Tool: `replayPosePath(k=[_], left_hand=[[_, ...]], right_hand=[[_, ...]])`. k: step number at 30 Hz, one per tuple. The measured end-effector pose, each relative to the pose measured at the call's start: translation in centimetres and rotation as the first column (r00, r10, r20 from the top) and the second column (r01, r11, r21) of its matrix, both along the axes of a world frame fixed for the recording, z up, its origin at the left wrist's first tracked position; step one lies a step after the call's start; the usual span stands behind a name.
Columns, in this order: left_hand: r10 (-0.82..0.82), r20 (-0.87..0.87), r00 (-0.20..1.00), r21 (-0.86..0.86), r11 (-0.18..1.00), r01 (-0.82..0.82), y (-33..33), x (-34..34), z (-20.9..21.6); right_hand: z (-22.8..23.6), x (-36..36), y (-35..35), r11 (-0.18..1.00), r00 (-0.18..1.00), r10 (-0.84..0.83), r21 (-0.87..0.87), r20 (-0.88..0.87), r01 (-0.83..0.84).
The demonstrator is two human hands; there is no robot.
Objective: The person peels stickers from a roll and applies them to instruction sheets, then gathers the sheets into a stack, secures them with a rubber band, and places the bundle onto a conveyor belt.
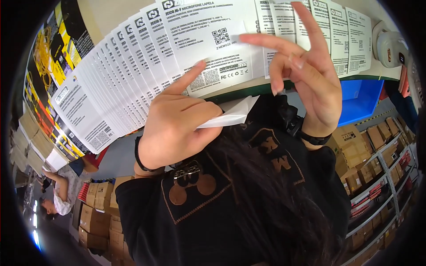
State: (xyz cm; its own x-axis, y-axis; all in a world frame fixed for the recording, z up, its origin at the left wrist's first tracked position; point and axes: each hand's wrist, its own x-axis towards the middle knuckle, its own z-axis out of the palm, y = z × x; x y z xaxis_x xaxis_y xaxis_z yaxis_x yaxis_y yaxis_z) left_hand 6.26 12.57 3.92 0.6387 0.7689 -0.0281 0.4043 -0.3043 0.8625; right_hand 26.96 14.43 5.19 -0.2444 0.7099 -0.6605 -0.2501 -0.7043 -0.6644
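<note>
Left hand clamped on paper, right hand spread over a row of printed white pieces.

The long, overlapping row of white rectangular pieces with black print [193, 48] lies on the beige, green-edged desk [100, 15], staggered so a margin of each shows, probably to keep every piece within reach. At the row's near edge, the left hand's [175, 122] grip is closed on a folded, translucent white paper strip [233, 118]; its curled fingers hold this, seemingly to leave the index finger free over the row. The right hand's [308, 73] grip is apart, with no clear load; its index finger reaches beside the row's black-and-white square code [220, 38], though contact cannot be told. A blue plastic bin [361, 99] sits below the row's right end, perhaps clear of the working surface.
</note>
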Motion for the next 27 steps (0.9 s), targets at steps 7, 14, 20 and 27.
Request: replayPosePath(k=[7, 14, 20, 27], left_hand=[[0.064, 0.071, 0.995, 0.096, 0.993, -0.070, -0.4, 0.1, -0.6], [0.064, 0.090, 0.994, 0.121, 0.990, -0.075, -0.7, 0.1, -0.9], [0.087, 0.121, 0.989, 0.149, 0.983, -0.104, -0.9, -0.1, -1.3], [0.108, 0.160, 0.981, 0.177, 0.975, -0.136, -1.1, 0.0, -1.6]], right_hand=[[-1.0, -1.8, -1.4, 0.854, 0.771, -0.091, 0.447, 0.630, -0.265], [-1.8, -2.2, -0.3, 0.689, 0.621, -0.099, 0.503, 0.778, -0.521], [-1.6, -3.0, 0.2, 0.708, 0.596, -0.026, 0.436, 0.802, -0.555], [-3.4, -2.2, 0.2, 0.653, 0.696, -0.020, 0.536, 0.718, -0.535]])
